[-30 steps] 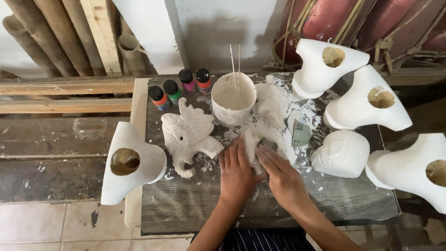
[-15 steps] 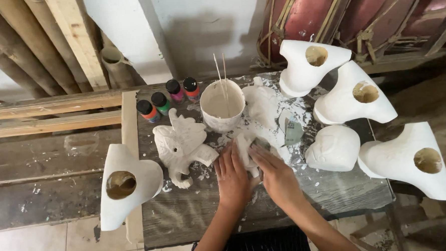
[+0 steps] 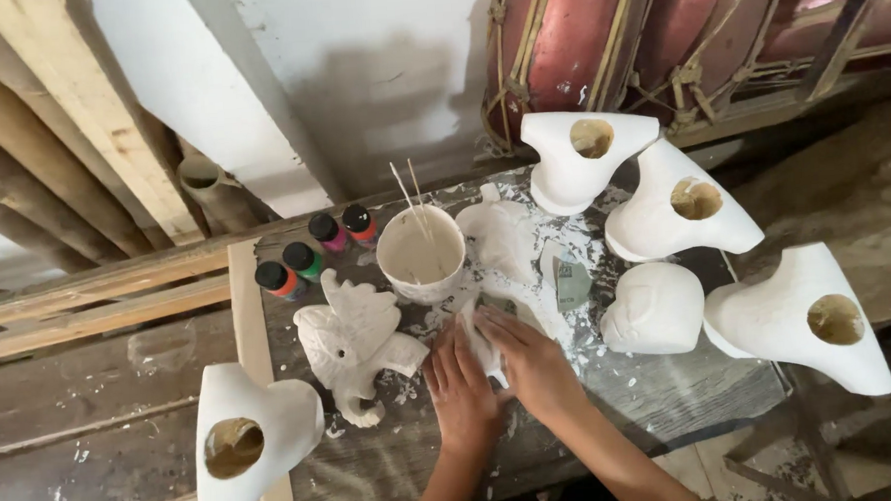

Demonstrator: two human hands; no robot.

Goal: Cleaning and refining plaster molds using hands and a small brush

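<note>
Left hand [image 3: 461, 385] and right hand [image 3: 533, 362] clasp a small white piece [image 3: 482, 341], mostly hidden; its shape is unclear.

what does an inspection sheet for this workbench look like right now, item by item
surface: dark table, smeared and flecked with white plaster.
job's things: small white piece lying on the table, between and under both hands.
clutter: white cup with two thin sticks; four small paint bottles; white carved figure; four hollow white casts with round holes, one at near left; rounded white cast; small grey card.
hands: left hand and right hand side by side, both pressing on the small piece.
cables: nothing seen.
surroundings: wooden planks on the left, white wall, red panels with cane strips behind.
</note>
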